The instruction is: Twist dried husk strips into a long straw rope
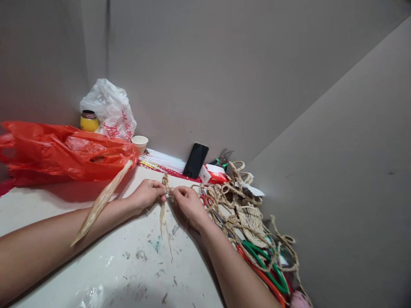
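My left hand (148, 196) and my right hand (189, 204) meet over the table, thumbs and fingers closed on a small braid of dry straw-coloured strips (165, 180). The braided end points up between the fingertips, and loose strip ends (164, 222) hang below toward the tabletop. Part of the braid is covered by my fingers. A wide pale dry husk strip (102, 203) lies slantwise across my left forearm. Right beside my right hand is a heap of braided straw cord (239, 199).
On the left lies a red plastic bag (64, 149), with a white bag (111, 107), yellow jar (89, 121) and paper cup (140, 143) behind. A phone (195, 160) leans on the wall. Red-handled scissors (207, 199) and green-handled shears (266, 261) lie among the cord on the stained white table (135, 265).
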A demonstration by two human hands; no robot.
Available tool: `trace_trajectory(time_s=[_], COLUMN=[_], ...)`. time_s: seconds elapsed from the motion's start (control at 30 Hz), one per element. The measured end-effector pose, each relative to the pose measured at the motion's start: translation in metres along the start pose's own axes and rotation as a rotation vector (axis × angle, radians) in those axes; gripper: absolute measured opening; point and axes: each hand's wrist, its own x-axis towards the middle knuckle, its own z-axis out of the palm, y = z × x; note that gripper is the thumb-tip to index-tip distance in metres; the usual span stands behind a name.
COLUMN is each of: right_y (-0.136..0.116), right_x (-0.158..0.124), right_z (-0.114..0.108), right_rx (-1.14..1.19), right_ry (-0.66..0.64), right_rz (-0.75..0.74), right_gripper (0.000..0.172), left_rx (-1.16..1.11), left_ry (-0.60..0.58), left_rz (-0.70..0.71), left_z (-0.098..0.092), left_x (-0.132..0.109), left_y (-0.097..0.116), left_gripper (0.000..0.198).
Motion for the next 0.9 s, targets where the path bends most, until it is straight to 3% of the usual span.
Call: trace_trajectory(time_s=[0.27, 0.47, 0.63, 0.73, 0.83, 0.9], right_y=[0.007, -0.007, -0.017, -0.016, -0.016, -0.017], right_x=[-0.001, -0.007, -0.019, -0.024, -0.025, -0.026], right_z=[-0.004, -0.025, -0.022, -0.008, 0.005, 0.009], right_rx=[0.050, 0.168, 0.472, 0.380, 0.163, 0.124], right_ry=[-0.080, 0.142, -0.015, -0.061, 0.038, 0.070], right_rz=[0.013, -0.053, 0.072, 0.061, -0.048, -0.042], right_gripper=[0.030, 0.022, 0.026, 0.021, 0.020, 0.020], left_rx=[-0.021, -0.069, -0.093, -0.108, -0.109, -0.107], left_ry=[-0.025, -0.005, -0.002, 0.044, 0.134, 0.179], left_rz=[-0.011, -0.021, 0.001, 0.033, 0.056, 0.072], left_z=[-0.003, -0.002, 0.001, 0.004, 0.007, 0.009], left_x=[0.004, 0.003, -0.001, -0.002, -0.003, -0.003], left_y=[-0.002, -0.001, 0.000, 0.000, 0.000, -0.001], left_gripper=[0.013, 0.012, 0.006, 0.002, 0.003, 0.003])
